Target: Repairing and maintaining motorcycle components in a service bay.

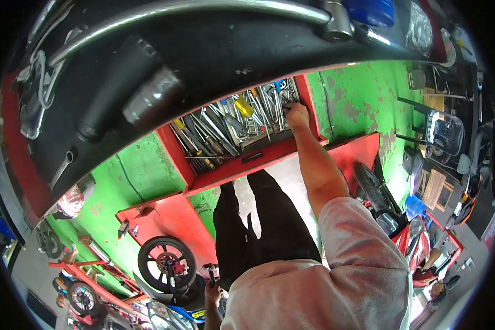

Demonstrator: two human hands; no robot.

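An open red drawer [242, 161] holds several wrenches, screwdrivers and other metal tools [220, 129], some with yellow or blue handles. My right hand [297, 115] reaches into its right end, fingers curled down among the tools; what they grip, if anything, is hidden. Low at the bottom, beside my dark trousers, my left hand [212, 292] is closed around a tool [211, 274] with a dark handle and a small metal head, too small to identify.
Above the drawer is a black worktop [192, 44] with a long metal bar [165, 14], wrench [65, 165] and blue container [371, 11]. Red platforms [143, 214] bearing motorcycles and a wheel [166, 264] stand on the green floor [346, 99]. People appear small at lower left [60, 286].
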